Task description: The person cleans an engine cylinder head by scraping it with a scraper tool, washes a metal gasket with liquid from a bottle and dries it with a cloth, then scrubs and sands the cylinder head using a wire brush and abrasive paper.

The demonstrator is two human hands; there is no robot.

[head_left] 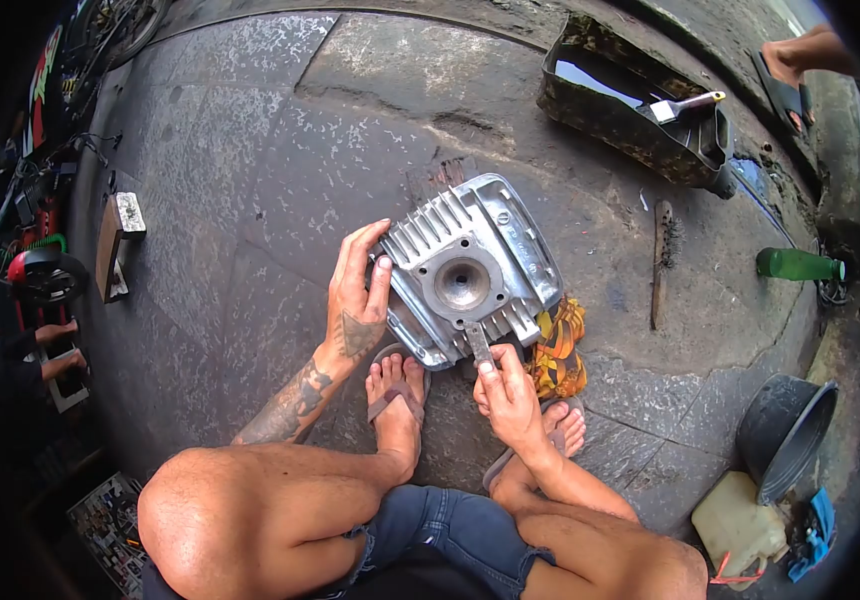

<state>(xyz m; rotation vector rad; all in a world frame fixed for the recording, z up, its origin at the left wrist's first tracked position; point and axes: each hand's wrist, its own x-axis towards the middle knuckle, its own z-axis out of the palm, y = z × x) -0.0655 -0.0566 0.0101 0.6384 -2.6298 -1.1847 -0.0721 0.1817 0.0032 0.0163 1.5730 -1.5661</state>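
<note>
A silvery finned engine cylinder head [518,245] sits tilted in front of me, its round combustion recess with a dark central hole facing up. My left hand [355,290] grips its left edge, fingers along the fins and thumb on the near side. My right hand [510,395] is closed around a flat metal scraper [478,345], whose tip meets the near rim of the recess. Beside the head's lower right corner lies a yellow and black patterned cloth [560,350]. What supports the head from below is hidden.
On the stone floor, a wire brush [662,262] lies to the right. Behind it stands a cut-open black container [630,145] with a paintbrush [687,107] across it. A green bottle [798,265], black bucket [765,420] and pale jug [735,525] line the right. Other people appear at both edges.
</note>
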